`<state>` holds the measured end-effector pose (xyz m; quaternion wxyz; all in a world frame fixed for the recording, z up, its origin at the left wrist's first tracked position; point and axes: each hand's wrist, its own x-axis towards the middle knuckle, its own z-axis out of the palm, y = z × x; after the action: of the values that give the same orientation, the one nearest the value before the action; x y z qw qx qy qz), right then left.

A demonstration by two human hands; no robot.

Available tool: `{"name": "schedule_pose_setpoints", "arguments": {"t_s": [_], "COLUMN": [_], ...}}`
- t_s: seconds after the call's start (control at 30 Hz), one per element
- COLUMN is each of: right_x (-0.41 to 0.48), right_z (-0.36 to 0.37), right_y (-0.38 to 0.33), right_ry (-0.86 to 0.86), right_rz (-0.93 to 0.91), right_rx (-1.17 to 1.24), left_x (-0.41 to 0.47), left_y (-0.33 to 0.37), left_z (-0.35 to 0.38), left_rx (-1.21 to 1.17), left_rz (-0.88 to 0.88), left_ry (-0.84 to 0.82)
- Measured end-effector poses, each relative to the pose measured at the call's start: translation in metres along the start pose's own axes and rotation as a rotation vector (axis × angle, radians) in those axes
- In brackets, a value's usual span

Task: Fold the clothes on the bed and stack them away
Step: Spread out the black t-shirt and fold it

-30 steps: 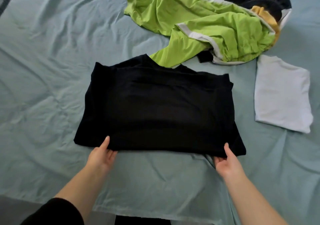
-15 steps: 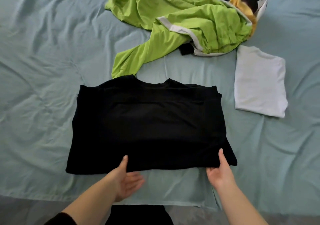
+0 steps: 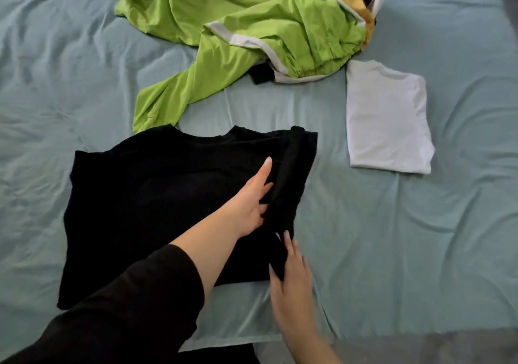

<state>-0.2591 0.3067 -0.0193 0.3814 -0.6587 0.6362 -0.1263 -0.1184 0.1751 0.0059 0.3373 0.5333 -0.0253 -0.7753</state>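
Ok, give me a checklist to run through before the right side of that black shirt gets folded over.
1. Left hand lies on the black shirt along the fold line, index finger straight: ok.
2. Right hand grips the shirt's right edge: ok, though blurred.
3. Lifted right flap is smooth: not ok, it is bunched into a narrow ridge.
4. Green garment lies apart from the shirt: not ok, its sleeve end meets the shirt's far edge.
5. Folded white shirt lies apart on the right: ok.
6. Shirt's near left corner is flat: cannot tell, the person's sleeve hides it.
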Motion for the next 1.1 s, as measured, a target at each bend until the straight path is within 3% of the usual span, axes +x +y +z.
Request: {"name": "schedule_pose_setpoints", "arguments": {"t_s": [0.07,0.17,0.3,0.4,0.7,0.9,1.0,1.1], "right_x": [-0.003,-0.003,0.002,0.003,-0.016,-0.024,-0.019,-0.011], "right_z": [0.004,0.003,0.012,0.027,0.102,0.164,0.184,0.187], "right_y": [0.005,0.003,-0.005,-0.018,-0.119,-0.184,-0.197,-0.196], "right_ry": [-0.119,-0.122,-0.165,-0.196,-0.423,-0.596,-0.630,-0.784], "right_rz": [-0.087,-0.166,-0.282,-0.297,-0.357,-0.410,-0.382,-0.389], "right_rx": [-0.266,-0.429,-0.565,-0.545,-0.444,-0.248,-0.313,-0.387], "left_x": [0.010,0.023,0.033,0.027,-0.046,-0.090,-0.093,-0.088], "left_y": [0.006,0.008,0.012,0.020,0.053,0.075,0.073,0.071], "left_z": [0.002,0.001,-0.011,-0.035,-0.189,-0.281,-0.312,-0.315], "left_rx": [0.090,0.315,0.148,0.048,0.067,0.023,0.069,0.200], "left_rz": [0.081,0.225,0.290,0.287,0.249,0.288,0.257,0.280], "left_ry": [0.034,0.177,0.357,0.364,0.470,0.566,0.552,0.629]}}
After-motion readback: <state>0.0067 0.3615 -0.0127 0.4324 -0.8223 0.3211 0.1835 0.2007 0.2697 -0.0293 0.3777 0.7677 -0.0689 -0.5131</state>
